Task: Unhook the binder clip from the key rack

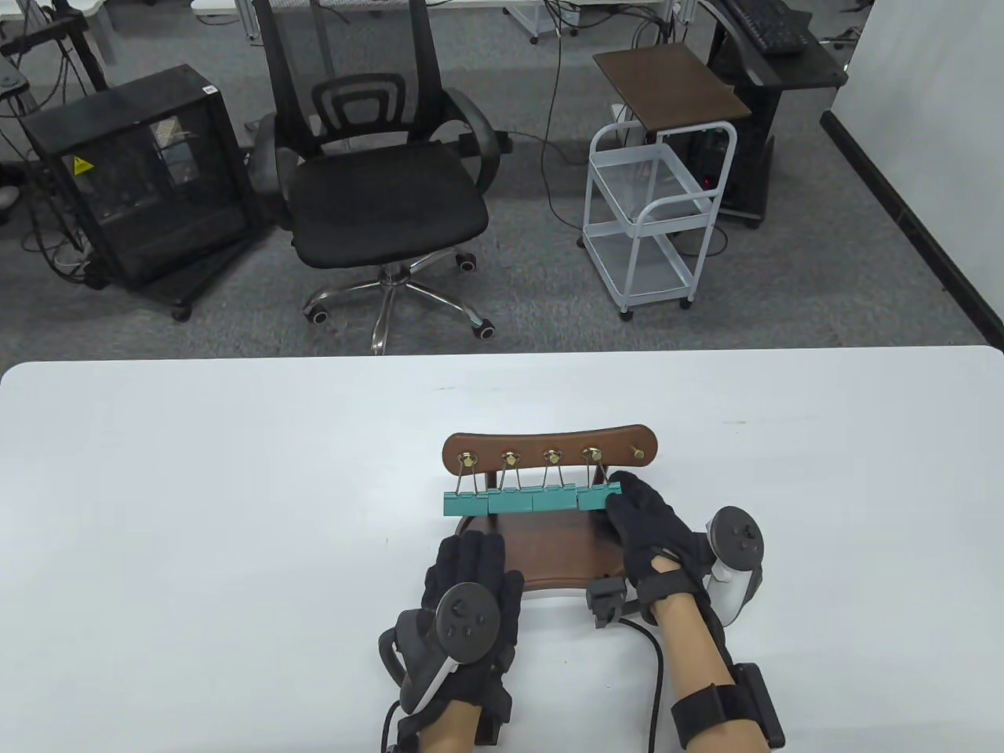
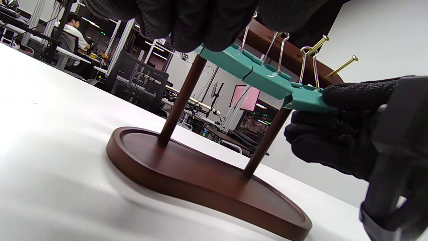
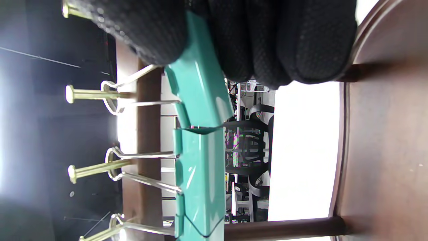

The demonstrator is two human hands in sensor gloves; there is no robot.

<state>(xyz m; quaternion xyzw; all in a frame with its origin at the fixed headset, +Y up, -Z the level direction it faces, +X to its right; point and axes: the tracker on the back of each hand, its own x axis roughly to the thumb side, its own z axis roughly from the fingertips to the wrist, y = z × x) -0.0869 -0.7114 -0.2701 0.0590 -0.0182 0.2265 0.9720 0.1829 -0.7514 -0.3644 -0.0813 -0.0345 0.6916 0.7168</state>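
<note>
A brown wooden key rack (image 1: 549, 449) stands on its oval base (image 1: 549, 561) near the table's front. Several teal binder clips (image 1: 518, 500) hang side by side from brass pegs. The peg at the far right (image 1: 637, 452) is bare. My right hand (image 1: 621, 492) pinches the rightmost clip (image 1: 596, 496), which still hangs by its wire loop on its peg. This grip also shows in the left wrist view (image 2: 309, 100) and the right wrist view (image 3: 197, 77). My left hand (image 1: 473, 547) lies with its fingers stretched out at the base's front left edge and holds nothing.
The white table (image 1: 196, 510) stretches wide on both sides of the rack. Beyond its far edge stand an office chair (image 1: 384, 196), a white cart (image 1: 659, 212) and a black case (image 1: 141, 180) on the floor.
</note>
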